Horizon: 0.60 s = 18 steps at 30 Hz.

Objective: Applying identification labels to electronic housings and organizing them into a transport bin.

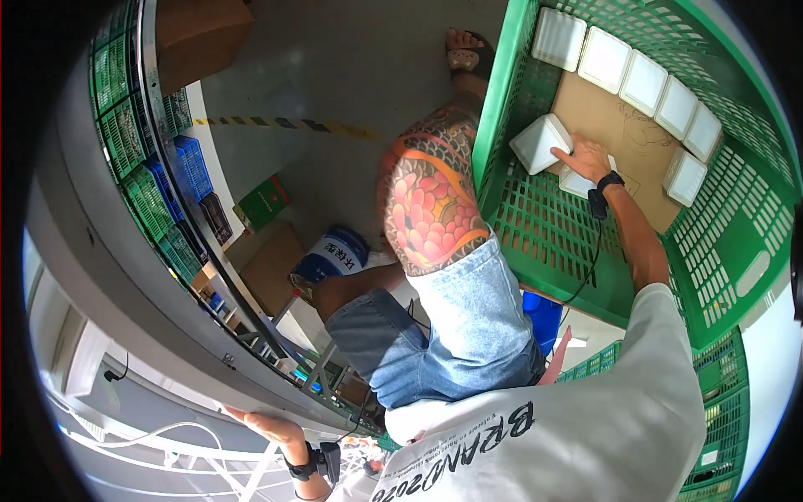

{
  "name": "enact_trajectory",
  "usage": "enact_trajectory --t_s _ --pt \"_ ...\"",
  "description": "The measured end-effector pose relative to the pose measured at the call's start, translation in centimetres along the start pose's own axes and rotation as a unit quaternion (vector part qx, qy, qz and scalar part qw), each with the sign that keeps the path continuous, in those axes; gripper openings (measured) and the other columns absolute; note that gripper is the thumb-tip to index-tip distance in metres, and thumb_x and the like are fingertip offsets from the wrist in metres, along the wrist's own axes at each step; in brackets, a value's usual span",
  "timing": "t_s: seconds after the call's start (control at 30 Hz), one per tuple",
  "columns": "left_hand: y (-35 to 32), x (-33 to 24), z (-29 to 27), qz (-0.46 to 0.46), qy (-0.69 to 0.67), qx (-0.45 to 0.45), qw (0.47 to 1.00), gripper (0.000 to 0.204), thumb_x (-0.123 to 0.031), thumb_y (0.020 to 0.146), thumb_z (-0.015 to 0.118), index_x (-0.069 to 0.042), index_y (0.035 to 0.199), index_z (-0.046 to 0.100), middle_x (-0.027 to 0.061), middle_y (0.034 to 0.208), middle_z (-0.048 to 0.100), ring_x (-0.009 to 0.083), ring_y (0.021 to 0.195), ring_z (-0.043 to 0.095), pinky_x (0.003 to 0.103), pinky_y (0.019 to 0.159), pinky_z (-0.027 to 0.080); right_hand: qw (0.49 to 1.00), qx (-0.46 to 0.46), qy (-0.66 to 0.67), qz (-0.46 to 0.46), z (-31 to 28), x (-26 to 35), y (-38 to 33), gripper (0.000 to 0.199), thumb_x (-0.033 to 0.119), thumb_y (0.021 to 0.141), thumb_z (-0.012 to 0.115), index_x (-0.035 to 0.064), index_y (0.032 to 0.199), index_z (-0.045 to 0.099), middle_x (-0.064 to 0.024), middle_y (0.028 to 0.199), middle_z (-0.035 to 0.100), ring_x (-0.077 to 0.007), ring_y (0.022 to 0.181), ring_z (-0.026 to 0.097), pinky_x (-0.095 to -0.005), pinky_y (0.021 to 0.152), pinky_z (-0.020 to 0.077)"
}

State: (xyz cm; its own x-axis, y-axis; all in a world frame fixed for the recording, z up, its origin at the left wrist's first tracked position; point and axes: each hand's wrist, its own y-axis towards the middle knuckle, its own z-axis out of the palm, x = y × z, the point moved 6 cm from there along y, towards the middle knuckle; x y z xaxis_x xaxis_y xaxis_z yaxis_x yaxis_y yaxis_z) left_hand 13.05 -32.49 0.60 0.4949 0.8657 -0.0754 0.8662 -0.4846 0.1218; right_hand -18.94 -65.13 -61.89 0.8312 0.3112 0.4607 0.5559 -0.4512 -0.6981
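Note:
My right hand (588,159) reaches into a large green plastic crate (504,92). Its thumb lies over the edge of a tilted white square box (535,144), with the fingers closed at the box's right corner. Partly hidden under the palm and wrist is another white box (575,181). Several more white boxes stand in a curved row along the far and right walls, such as one white box (604,58) and a separate white box (685,178). My left hand (272,427) is open, fingers stretched against the grey tabletop edge (192,360), holding nothing.
A brown cardboard sheet (619,109) lines part of the crate floor. A blue and white bucket (330,255) and a green box (263,203) stand on the floor at left. Green crates (138,138) sit beyond the tabletop; more green crates (721,393) are at lower right.

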Motion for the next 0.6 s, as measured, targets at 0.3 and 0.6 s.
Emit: enact_trajectory --t_s 0.3,0.6 --pt "2.9 -6.3 2.5 0.171 -0.018 -0.001 0.985 0.061 -0.039 0.101 0.039 0.002 0.146 0.035 0.0244 0.150 0.035 0.0407 0.141 0.030 0.051 0.115 0.024 0.982 -0.179 0.028 0.045 -7.9 2.3 -8.2 0.068 0.062 0.082 0.065 0.0004 0.112 0.062 -0.0252 0.097 0.069 -0.0418 0.092 0.067 -0.0488 0.079 0.0526" --pt "-4.1 -4.0 -3.3 0.206 -0.175 -0.161 0.949 0.073 -0.032 0.085 0.071 0.001 0.141 0.039 0.0268 0.145 0.035 0.0401 0.129 0.041 0.053 0.101 0.038 0.804 -0.498 -0.100 -0.310 -28.4 24.0 -39.3 0.055 0.030 0.084 0.078 -0.0046 0.122 0.058 -0.0223 0.116 0.063 -0.0376 0.102 0.063 -0.0460 0.090 0.0505"
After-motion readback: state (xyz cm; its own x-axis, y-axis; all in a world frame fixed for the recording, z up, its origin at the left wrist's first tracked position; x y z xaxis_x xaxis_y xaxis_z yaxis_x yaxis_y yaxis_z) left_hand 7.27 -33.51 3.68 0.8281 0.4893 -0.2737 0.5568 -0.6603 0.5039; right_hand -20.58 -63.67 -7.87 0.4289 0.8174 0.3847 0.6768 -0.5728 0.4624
